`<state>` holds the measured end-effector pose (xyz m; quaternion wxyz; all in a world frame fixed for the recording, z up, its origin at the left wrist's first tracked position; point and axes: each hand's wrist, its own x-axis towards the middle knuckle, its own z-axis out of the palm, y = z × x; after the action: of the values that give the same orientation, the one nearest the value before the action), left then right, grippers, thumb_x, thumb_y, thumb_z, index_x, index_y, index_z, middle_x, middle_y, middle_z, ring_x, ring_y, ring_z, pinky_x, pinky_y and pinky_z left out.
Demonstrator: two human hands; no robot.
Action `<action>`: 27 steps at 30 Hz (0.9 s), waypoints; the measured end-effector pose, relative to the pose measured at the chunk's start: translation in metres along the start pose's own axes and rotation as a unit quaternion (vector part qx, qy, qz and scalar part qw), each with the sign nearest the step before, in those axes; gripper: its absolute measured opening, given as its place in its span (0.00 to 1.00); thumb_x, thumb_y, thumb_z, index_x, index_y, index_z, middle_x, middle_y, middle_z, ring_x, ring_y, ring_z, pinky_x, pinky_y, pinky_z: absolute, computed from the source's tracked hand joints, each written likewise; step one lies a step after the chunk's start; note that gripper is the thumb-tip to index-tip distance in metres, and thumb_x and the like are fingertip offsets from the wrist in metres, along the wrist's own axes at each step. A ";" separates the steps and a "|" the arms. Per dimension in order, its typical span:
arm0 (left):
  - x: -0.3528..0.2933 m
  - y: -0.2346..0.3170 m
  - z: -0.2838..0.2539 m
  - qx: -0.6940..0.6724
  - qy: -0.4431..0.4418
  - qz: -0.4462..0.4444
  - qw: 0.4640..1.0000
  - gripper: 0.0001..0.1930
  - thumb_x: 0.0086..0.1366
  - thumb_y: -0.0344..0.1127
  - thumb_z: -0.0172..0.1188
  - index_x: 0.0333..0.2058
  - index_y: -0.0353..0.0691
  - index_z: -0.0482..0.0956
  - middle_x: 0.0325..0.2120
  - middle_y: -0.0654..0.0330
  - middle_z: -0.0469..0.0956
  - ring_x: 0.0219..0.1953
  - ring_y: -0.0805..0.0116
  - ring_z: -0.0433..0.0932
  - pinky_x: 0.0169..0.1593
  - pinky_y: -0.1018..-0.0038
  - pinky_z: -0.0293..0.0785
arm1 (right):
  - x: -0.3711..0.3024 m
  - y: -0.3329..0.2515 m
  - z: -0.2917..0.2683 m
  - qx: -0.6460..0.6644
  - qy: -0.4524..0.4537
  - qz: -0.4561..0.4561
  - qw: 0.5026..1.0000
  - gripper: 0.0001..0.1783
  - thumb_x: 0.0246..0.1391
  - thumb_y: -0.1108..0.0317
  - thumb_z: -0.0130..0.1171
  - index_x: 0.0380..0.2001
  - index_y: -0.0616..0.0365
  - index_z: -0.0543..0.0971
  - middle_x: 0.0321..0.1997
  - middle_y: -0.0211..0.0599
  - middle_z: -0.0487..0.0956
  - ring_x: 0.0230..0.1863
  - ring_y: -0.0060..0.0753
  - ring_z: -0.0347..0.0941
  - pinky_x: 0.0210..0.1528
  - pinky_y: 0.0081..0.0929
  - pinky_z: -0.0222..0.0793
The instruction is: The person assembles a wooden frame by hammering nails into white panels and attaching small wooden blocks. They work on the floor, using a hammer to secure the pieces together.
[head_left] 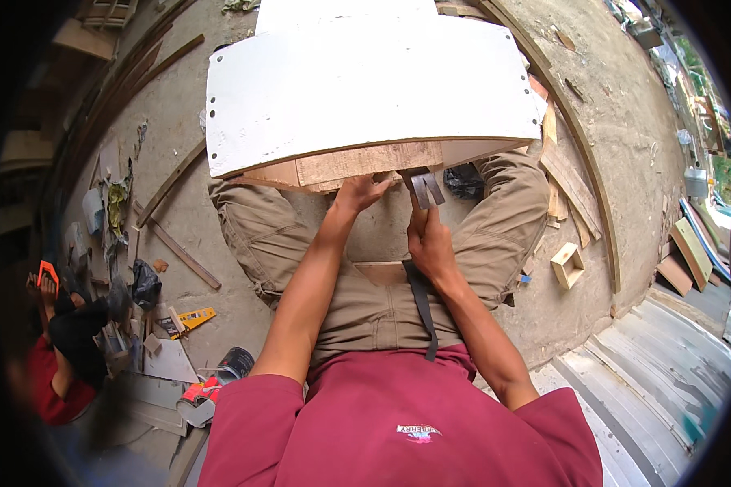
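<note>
A large white-painted wooden box-like piece (374, 89) rests in front of me, across my bent knees. Dark nail or screw heads dot its left and right ends. Along its near lower side shows a bare wood board (369, 161). My left hand (360, 195) is at that board's lower edge, fingers curled and thumb towards the right; the wood partly hides what they grip. In my right hand (433, 245) is a claw hammer (422, 191), held close below its head. Its dark metal claw points towards me, beside the board's edge and right of my left hand.
Long timber strips (589, 154) lie on the concrete floor (625, 122) at both sides. To the right are a small wooden box (568, 265) and corrugated metal sheets (650, 365). At left are a yellow-handled saw (193, 319), paint cans (234, 365) and another person (61, 357) with an orange-handled tool.
</note>
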<state>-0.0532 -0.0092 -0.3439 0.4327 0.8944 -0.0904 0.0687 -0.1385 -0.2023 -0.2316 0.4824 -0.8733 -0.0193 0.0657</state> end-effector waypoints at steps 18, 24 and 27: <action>0.005 0.026 -0.010 -0.080 -0.085 -0.131 0.984 0.14 0.62 0.45 0.69 0.42 0.44 0.88 0.34 0.57 0.87 0.35 0.62 0.87 0.41 0.70 0.81 | 0.005 -0.007 -0.007 -0.020 -0.037 0.033 0.999 0.15 0.58 0.71 0.56 0.46 0.66 0.67 0.26 0.72 0.76 0.35 0.77 0.75 0.33 0.61 0.67; 0.003 0.016 -0.004 -0.024 -0.042 -0.089 0.995 0.16 0.62 0.48 0.69 0.41 0.44 0.88 0.33 0.55 0.87 0.35 0.58 0.86 0.40 0.67 0.81 | 0.005 -0.003 -0.002 -0.004 -0.016 -0.008 1.000 0.11 0.61 0.71 0.56 0.42 0.65 0.68 0.23 0.64 0.75 0.29 0.71 0.75 0.26 0.51 0.67; -0.004 0.016 0.000 -0.008 -0.042 -0.097 0.994 0.16 0.61 0.49 0.69 0.40 0.44 0.88 0.33 0.52 0.86 0.35 0.55 0.86 0.40 0.66 0.81 | 0.007 -0.005 -0.001 -0.001 -0.020 0.014 1.000 0.11 0.61 0.71 0.56 0.42 0.65 0.68 0.23 0.64 0.75 0.29 0.71 0.76 0.26 0.51 0.67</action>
<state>-0.0611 -0.0189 -0.3323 0.4403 0.8975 -0.0222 -0.0119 -0.1317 -0.2001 -0.2278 0.4805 -0.8723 -0.0163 0.0896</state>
